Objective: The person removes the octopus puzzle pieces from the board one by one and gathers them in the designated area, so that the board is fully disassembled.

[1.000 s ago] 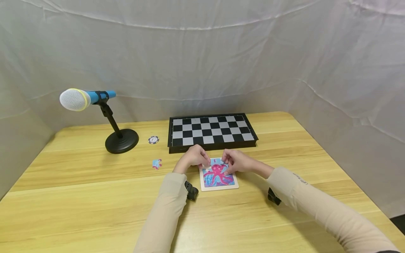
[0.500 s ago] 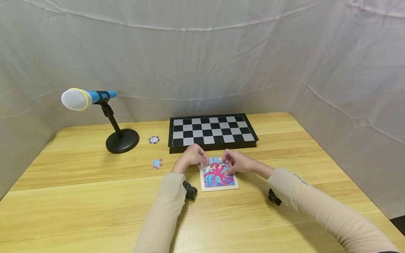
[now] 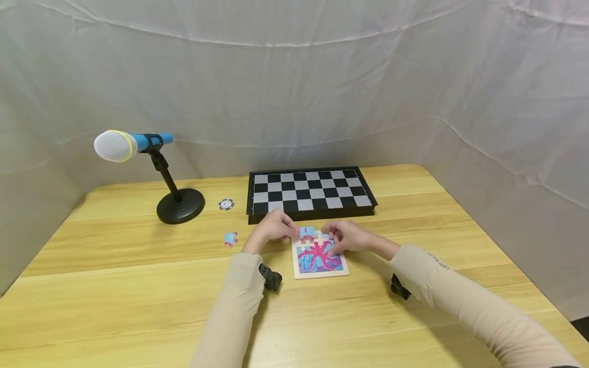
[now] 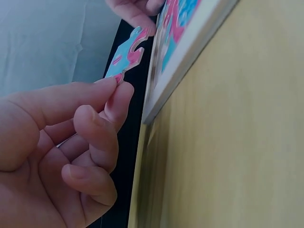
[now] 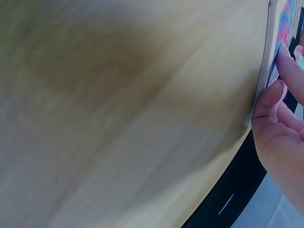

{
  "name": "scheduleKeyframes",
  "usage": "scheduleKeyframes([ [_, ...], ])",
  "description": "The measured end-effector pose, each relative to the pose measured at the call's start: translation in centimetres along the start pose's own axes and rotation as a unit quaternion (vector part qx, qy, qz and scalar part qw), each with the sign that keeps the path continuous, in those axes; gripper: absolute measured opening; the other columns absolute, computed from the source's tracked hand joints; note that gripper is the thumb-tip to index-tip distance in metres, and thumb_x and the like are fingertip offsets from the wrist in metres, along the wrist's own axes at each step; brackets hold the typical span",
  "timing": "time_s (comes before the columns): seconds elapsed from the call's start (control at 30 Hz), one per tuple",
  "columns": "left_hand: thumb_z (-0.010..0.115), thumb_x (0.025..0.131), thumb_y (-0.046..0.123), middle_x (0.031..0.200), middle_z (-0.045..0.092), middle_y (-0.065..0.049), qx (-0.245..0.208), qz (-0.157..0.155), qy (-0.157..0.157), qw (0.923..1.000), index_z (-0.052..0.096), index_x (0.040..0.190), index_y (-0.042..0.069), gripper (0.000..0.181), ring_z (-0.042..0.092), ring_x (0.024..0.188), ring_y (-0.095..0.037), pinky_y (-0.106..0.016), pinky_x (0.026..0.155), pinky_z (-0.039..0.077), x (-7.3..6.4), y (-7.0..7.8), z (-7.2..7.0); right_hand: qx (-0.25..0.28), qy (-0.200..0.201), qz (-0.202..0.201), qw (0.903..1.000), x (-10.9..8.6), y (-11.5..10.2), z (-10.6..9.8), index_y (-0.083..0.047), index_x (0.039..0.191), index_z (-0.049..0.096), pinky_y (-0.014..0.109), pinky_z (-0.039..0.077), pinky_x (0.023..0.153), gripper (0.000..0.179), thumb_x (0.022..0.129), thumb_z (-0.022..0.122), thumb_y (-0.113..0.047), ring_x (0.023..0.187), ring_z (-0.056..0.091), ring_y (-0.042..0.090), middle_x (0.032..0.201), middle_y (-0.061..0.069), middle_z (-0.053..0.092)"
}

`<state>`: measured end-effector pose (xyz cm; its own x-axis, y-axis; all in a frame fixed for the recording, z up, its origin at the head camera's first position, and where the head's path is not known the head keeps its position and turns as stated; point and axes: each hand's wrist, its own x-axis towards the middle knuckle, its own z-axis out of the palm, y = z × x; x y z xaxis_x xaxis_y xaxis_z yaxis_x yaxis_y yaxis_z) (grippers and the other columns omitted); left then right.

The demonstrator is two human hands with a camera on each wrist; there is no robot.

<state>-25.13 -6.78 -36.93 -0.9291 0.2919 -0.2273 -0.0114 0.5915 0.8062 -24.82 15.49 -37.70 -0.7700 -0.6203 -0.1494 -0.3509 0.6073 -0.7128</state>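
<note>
An octopus jigsaw puzzle (image 3: pixel 317 263) in a pale tray lies on the table, with bare pale base showing near its top. My left hand (image 3: pixel 275 225) pinches a blue and pink puzzle piece (image 4: pixel 124 54) between thumb and forefinger, raised over the tray's far left corner; its other fingers are loosely curled. My right hand (image 3: pixel 350 238) holds the puzzle at its right side, thumb on the picture and bent fingers near the far right corner. Only its edge-on grip shows in the right wrist view. Another puzzle piece (image 3: pixel 230 238) lies apart on the left.
A black-framed checkered board (image 3: pixel 312 191) stands just behind the puzzle. To the left are a poker chip (image 3: pixel 226 204) and a blue microphone (image 3: pixel 147 141) on a black stand (image 3: pixel 181 206). Pale cloth (image 3: pixel 294 92) hangs around the wooden table (image 3: pixel 138 296).
My left hand has drawn the piece up and left, away from the octopus picture, uncovering pale base. My right hand has stayed nearly in place.
</note>
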Motion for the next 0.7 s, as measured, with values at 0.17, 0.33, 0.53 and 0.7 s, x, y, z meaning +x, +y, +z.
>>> scheduleKeyframes([
  [0.17,0.068,0.078,0.007,0.075,0.065,-0.003,-0.006,-0.006,0.007,0.9999,0.070,0.077,0.003,0.005,0.046,0.046,-0.010,-0.020,0.048,0.037,-0.3,-0.7,-0.5,0.000,-0.001,-0.001,1.0000,0.0,0.2,0.2,0.011,0.112,0.051,0.018,0.035,0.053,0.049,0.071,0.074,-0.004,0.056,0.041,0.010,0.076,0.005,0.048],
  [0.33,0.068,0.077,0.006,0.077,0.066,-0.004,-0.018,-0.001,0.020,0.9996,0.069,0.078,0.001,0.004,0.048,0.045,-0.010,-0.019,0.047,0.036,-0.7,-1.3,-1.3,0.000,0.003,-0.005,1.0000,0.0,0.1,0.2,0.011,0.111,0.051,0.019,0.035,0.054,0.049,0.071,0.074,-0.004,0.056,0.042,0.011,0.076,0.005,0.048],
  [0.53,0.067,0.077,0.004,0.076,0.066,-0.006,-0.025,-0.002,0.031,0.9992,0.069,0.079,0.000,0.005,0.049,0.045,-0.010,-0.020,0.048,0.038,-1.3,-1.8,-2.2,-0.002,0.003,-0.007,1.0000,0.0,0.1,0.1,0.011,0.111,0.052,0.019,0.036,0.055,0.048,0.071,0.074,-0.004,0.056,0.042,0.011,0.076,0.006,0.048],
  [0.7,0.066,0.077,0.002,0.076,0.066,-0.008,-0.034,0.000,0.032,0.9989,0.068,0.081,-0.002,0.006,0.048,0.045,-0.010,-0.020,0.050,0.040,-1.7,-2.4,-3.1,-0.005,0.005,-0.010,0.9999,0.0,0.3,0.0,0.011,0.111,0.052,0.019,0.036,0.055,0.048,0.071,0.074,-0.004,0.057,0.042,0.011,0.076,0.006,0.048],
])
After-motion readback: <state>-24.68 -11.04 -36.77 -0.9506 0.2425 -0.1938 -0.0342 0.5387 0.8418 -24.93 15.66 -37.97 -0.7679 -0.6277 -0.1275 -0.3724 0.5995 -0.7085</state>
